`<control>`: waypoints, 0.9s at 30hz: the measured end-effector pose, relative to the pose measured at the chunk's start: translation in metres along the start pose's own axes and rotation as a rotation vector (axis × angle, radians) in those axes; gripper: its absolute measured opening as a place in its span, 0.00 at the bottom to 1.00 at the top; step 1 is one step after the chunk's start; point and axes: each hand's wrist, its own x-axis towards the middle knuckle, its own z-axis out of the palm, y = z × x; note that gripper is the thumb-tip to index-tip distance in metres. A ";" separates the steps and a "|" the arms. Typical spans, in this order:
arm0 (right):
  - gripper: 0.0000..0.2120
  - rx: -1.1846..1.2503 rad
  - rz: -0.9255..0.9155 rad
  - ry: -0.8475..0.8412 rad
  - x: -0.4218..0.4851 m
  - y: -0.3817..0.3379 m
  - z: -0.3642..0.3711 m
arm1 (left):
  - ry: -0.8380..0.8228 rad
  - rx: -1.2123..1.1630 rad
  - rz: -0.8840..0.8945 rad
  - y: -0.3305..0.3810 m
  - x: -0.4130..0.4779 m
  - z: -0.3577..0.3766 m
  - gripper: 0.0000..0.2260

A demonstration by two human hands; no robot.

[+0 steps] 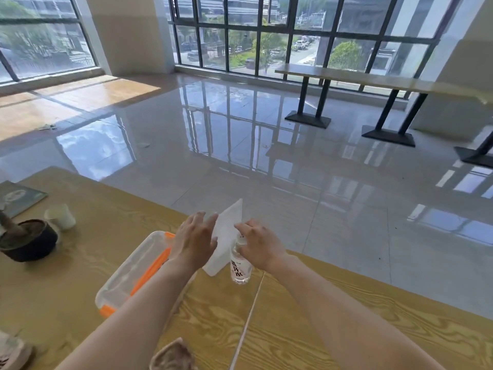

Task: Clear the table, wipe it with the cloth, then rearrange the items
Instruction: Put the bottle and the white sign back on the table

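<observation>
Bottle [240, 264] top under right hand [260, 245], left hand [194, 240] open, fingers spread

place: canteen-like hall | cues: long tables [373, 78], glossy tile floor [240, 156], tall windows [266, 36]

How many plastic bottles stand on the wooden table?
1. The one water bottle stands near the table's far edge, under the right hand, beside a white tilted container. Others may be outside the view.
</observation>
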 end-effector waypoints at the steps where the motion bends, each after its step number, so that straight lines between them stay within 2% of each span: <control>1: 0.24 -0.007 0.003 -0.014 0.004 -0.001 0.004 | -0.011 -0.029 -0.005 -0.002 0.005 0.003 0.26; 8: 0.09 -0.145 -0.042 -0.025 0.018 0.001 0.023 | -0.090 -0.116 0.003 -0.011 0.025 0.020 0.16; 11: 0.06 -0.172 -0.052 0.003 0.018 0.004 0.021 | -0.107 -0.096 0.007 -0.015 0.031 0.025 0.10; 21: 0.04 -0.183 -0.001 0.063 -0.013 0.016 -0.003 | -0.067 -0.030 0.040 -0.010 0.033 0.033 0.13; 27: 0.02 -0.171 0.043 0.140 -0.049 0.021 -0.031 | -0.013 -0.060 0.127 0.011 0.023 0.021 0.15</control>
